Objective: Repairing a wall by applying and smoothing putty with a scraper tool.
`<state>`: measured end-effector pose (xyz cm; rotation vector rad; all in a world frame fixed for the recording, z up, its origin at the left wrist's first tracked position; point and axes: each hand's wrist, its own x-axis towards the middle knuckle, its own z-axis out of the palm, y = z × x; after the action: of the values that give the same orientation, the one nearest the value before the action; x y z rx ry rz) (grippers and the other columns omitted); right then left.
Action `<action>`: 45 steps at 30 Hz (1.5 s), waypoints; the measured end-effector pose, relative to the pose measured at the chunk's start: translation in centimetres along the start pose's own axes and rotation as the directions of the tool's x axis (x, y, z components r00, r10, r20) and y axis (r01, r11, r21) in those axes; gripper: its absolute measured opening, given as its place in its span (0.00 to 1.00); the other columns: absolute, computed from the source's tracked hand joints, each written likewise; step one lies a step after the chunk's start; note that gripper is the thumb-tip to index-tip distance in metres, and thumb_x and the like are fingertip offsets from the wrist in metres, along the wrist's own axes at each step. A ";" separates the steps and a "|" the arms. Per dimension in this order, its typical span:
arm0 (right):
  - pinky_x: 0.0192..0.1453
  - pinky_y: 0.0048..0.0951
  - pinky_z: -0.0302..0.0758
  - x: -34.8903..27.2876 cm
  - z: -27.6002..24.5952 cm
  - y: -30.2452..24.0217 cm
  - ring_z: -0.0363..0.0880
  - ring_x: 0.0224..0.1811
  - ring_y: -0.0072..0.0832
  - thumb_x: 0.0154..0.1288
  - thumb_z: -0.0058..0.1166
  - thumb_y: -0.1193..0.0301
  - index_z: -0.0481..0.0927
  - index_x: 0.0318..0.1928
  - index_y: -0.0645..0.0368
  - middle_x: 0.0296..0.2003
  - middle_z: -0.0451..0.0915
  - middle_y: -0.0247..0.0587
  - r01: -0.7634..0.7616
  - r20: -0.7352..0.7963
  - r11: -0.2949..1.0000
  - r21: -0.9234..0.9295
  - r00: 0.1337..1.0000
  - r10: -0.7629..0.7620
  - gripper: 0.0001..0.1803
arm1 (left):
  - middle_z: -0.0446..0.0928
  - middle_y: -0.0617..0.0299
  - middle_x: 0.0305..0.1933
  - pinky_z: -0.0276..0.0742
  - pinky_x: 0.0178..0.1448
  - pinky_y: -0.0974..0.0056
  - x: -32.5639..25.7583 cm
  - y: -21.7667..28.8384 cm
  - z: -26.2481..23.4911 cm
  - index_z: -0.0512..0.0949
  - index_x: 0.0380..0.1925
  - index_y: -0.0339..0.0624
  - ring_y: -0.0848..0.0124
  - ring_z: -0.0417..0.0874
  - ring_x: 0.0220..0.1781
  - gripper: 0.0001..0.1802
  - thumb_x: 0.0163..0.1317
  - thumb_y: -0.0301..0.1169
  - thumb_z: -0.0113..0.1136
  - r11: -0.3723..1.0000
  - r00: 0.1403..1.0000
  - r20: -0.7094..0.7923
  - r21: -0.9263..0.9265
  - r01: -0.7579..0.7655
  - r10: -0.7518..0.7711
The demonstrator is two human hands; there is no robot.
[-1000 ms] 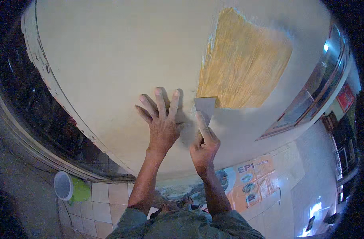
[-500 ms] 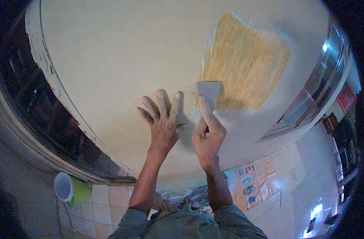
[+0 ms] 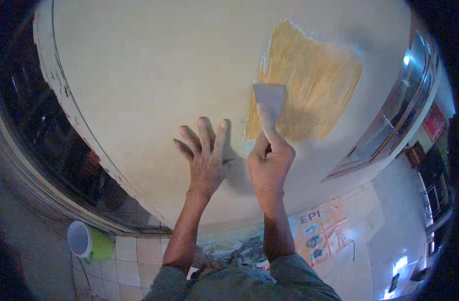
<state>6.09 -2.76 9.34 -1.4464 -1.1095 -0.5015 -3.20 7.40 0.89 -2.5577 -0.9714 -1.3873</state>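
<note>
In front of me is a cream-painted wall (image 3: 139, 65) with an ochre-yellow, streaked patch (image 3: 317, 80) at the right, its edges pale and ragged. My right hand (image 3: 272, 160) grips a putty knife (image 3: 269, 98), the index finger stretched along its grey, flared blade. The blade lies over the patch's left part, its broad edge pointing up; the handle is hidden in the fingers. To the left, my left hand (image 3: 205, 165) rests on the cream paint with its fingers spread and nothing held. It is apart from the putty knife and the patch.
A green bucket (image 3: 101, 244) with a pale inside stands on floor tiles (image 3: 127, 251) at the lower left. An orange printed sheet (image 3: 322, 233) lies on the floor at the lower right. A dark opening borders the wall's left edge; a framed window (image 3: 375, 133) is at the right.
My right hand has pushed the putty knife upward and slightly right along the patch's left part. The left hand stays spread on the wall, almost unmoved.
</note>
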 end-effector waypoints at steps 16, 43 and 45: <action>0.31 0.40 0.72 0.3 -0.4 -0.8 0.75 0.22 0.42 0.55 0.50 0.87 0.78 0.65 0.52 0.22 0.75 0.52 0.020 0.001 0.996 -0.090 1.000 -0.020 0.35 | 0.31 0.45 0.83 0.27 0.69 0.14 -0.1 0.0 0.0 0.52 0.78 0.64 0.25 0.25 0.79 0.64 0.41 0.39 0.81 1.000 1.000 -0.001 0.030 0.003 -0.003; 0.28 0.30 0.67 -1.7 -1.0 -0.3 0.63 0.22 0.22 0.64 0.44 0.86 0.80 0.63 0.54 0.20 0.63 0.46 -0.050 0.013 0.998 -0.031 0.999 0.051 0.28 | 0.29 0.48 0.84 0.30 0.70 0.15 -0.2 0.1 0.4 0.49 0.79 0.65 0.27 0.24 0.79 0.64 0.43 0.39 0.80 0.998 1.000 0.001 0.049 -0.030 0.030; 0.29 0.30 0.67 -1.1 -0.9 -0.6 0.63 0.23 0.22 0.64 0.44 0.85 0.80 0.63 0.55 0.21 0.62 0.46 -0.038 -0.005 0.996 -0.079 0.999 0.038 0.28 | 0.29 0.48 0.84 0.30 0.70 0.15 -0.4 0.0 0.7 0.50 0.79 0.65 0.27 0.24 0.79 0.64 0.44 0.38 0.80 0.995 0.999 0.008 0.086 -0.042 0.041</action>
<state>5.35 -4.09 8.98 -1.5325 -1.0673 -0.5259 -2.83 7.47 0.18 -2.5062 -0.9518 -1.2980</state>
